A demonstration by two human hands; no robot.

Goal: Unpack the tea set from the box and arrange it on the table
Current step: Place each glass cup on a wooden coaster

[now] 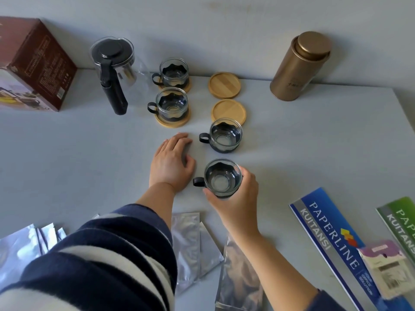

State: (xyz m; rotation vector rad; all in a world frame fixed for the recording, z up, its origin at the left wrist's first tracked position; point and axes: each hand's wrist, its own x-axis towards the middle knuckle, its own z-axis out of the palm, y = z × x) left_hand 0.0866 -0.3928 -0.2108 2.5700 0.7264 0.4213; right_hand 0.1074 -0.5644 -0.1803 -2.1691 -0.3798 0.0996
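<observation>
The right hand (235, 198) grips a glass cup (222, 177) just above the counter (314, 142), two bare wooden coasters (228, 111) straight ahead beyond a second cup (225, 135); the left hand (171, 162) rests flat, fingers relaxed, holding nothing.

Single head-worn wide-angle view, looking forward and steeply down from above onto a pale grey table (67, 153), close over the person's forearms. The far table edge meets a light wall at top; wide-angle distortion bends the frame's margins.
</observation>
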